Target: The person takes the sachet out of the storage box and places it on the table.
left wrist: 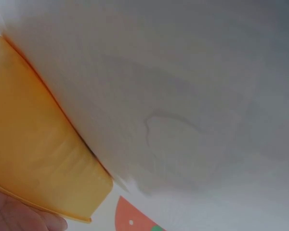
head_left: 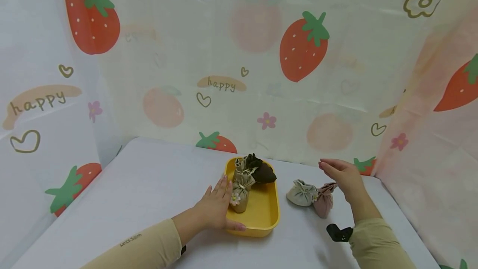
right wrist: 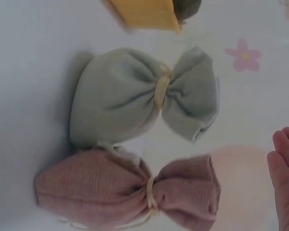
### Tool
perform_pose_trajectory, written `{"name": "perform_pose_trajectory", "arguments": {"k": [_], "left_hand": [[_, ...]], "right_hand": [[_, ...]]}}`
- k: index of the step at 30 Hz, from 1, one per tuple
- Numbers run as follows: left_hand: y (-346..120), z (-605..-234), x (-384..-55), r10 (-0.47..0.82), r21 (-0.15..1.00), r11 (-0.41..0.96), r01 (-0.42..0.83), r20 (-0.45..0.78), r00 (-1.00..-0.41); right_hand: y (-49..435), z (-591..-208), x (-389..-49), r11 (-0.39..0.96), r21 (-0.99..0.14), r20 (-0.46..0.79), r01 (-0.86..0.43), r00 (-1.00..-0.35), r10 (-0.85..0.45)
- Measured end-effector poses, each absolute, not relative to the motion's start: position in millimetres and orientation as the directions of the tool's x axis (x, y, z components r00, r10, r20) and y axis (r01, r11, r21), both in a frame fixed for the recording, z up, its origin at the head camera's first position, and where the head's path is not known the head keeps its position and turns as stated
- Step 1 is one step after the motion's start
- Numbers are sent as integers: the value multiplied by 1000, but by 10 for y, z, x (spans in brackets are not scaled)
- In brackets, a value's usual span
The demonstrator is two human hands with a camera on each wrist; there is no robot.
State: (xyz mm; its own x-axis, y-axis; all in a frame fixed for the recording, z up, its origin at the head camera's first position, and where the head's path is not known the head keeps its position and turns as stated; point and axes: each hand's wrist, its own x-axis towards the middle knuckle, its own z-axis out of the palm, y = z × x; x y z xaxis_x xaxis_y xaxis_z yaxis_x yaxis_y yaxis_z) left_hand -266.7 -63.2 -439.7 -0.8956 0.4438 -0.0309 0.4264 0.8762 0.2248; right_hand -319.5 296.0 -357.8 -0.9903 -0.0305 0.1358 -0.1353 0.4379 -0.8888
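Observation:
My left hand (head_left: 215, 207) rests along the left rim of a yellow tray (head_left: 265, 215), its fingers straight and the thumb over the near rim. Inside the tray stand two tan drawstring pouches, the nearer one (head_left: 242, 194) with a white flower, and a dark brown pouch (head_left: 264, 173) leaning at the far right. My right hand (head_left: 344, 177) is raised beside a pale grey-green pouch (head_left: 301, 194) and a dusty pink pouch (head_left: 324, 203), fingers extended and holding nothing. In the right wrist view the grey-green pouch (right wrist: 120, 98) and pink pouch (right wrist: 96, 187) stand side by side, tied with cord.
A white cloth covers the table (head_left: 149, 194). Behind it and at both sides hang sheets printed with strawberries (head_left: 304, 49). A black strap piece (head_left: 339, 233) is at the right wrist.

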Motion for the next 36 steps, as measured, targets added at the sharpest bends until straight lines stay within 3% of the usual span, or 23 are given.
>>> {"name": "perform_pose_trajectory", "arguments": {"k": [13,36], "left_hand": [[-632,-4377,-2660,447,227,875,428,-36,-894],[-636,-4392,-2656,448,234,872,431,-25,-894]], "right_hand": [[2506,-3496,-3233,553,-815,115,-171,-984,-135],[1829,-3597,-3397,589,-771,50,-243,-945,-325]]}}
